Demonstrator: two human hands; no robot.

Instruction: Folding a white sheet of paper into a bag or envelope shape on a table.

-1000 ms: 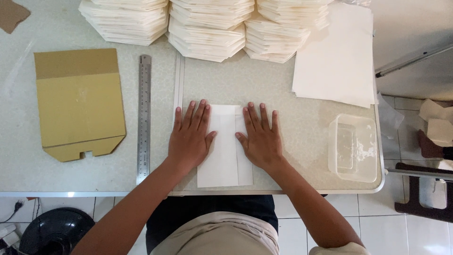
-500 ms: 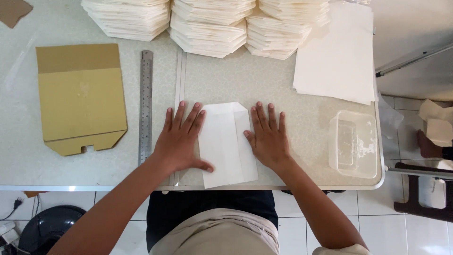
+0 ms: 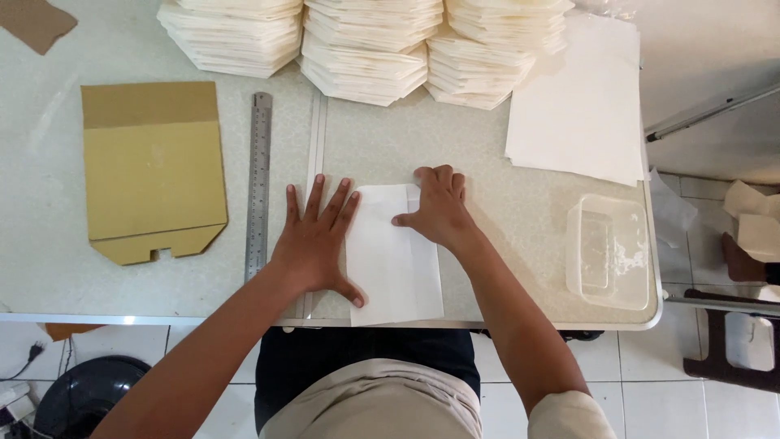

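Left hand spread flat, fingers splayed wide, thumb pinning the folded white sheet at its left edge to stop it sliding. Right hand curled, knuckles bent, thumb pressing the upper fold, likely to set a crease. Left of the splayed fingers, a steel ruler and a cardboard template; beyond the fingertips, stacks of folded paper; right of the curled fingers, loose white sheets and a clear plastic container.
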